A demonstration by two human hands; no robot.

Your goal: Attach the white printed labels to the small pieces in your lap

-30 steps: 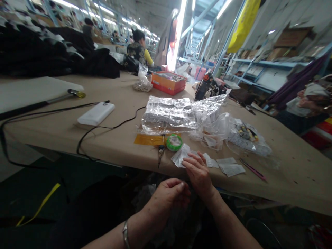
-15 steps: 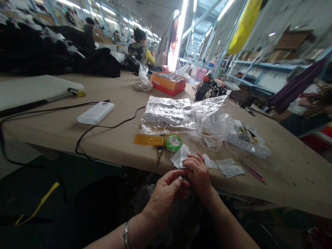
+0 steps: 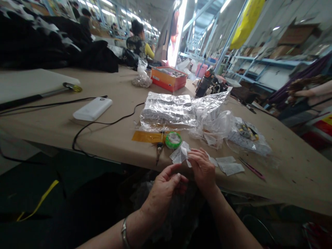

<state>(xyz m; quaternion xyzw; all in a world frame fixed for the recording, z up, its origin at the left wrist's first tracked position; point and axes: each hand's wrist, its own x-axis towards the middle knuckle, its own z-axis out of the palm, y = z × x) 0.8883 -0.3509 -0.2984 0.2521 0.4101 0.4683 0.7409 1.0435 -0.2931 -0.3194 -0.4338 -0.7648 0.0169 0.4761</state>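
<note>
My left hand point(image 3: 164, 188) is just off the table's front edge, thumb and fingers pinched together; whatever they may hold is too small to make out. Beside it, my right hand point(image 3: 203, 169) reaches over the edge with its fingers stretched out, touching thin white slips point(image 3: 180, 154) at their right side. More printed white slips point(image 3: 229, 165) lie to the right of this hand, with pink-handled tweezers point(image 3: 252, 169) beyond them. Behind the slips is a green-rimmed round roll point(image 3: 173, 140). A dark pointed tool point(image 3: 159, 151) lies left of it, across an amber strip point(image 3: 145, 136).
Clear plastic packaging point(image 3: 168, 110) and a bag of small parts point(image 3: 247, 135) cover the middle. An orange box point(image 3: 168, 79) stands behind. At left are a white power bank point(image 3: 92, 109) and a black cable point(image 3: 103, 123). A co-worker point(image 3: 137, 41) sits farther back.
My right hand has shifted slightly right and its fingers have straightened, with the white slips lifted a little at their edge. My left hand stays pinched. Another person's arm has appeared at far right.
</note>
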